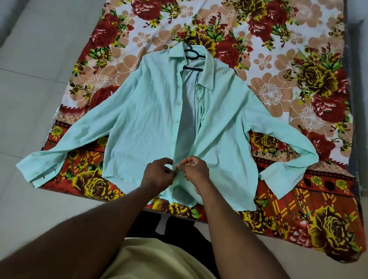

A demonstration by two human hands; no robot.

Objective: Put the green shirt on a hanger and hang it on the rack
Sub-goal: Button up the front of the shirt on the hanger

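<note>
We see the shirt (149,123) lying spread flat on the bedsheet (294,93), collar at the far end and hem toward us. The bedsheet lies on the floor (28,81). The hanger (193,55) sits inside the collar, its hook poking out beyond it onto the bedsheet. One sleeve stretches left, the other right. Our left hand (159,172) and right hand (194,172) meet side by side at the front opening, near the hem.

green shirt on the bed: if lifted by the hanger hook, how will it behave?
Likely floppy: the green shirt lies wrinkled, sleeves splayed flat on the floral sheet. Probably light, thin cloth. With the front open above both hands, it may slide off the hanger.
</note>
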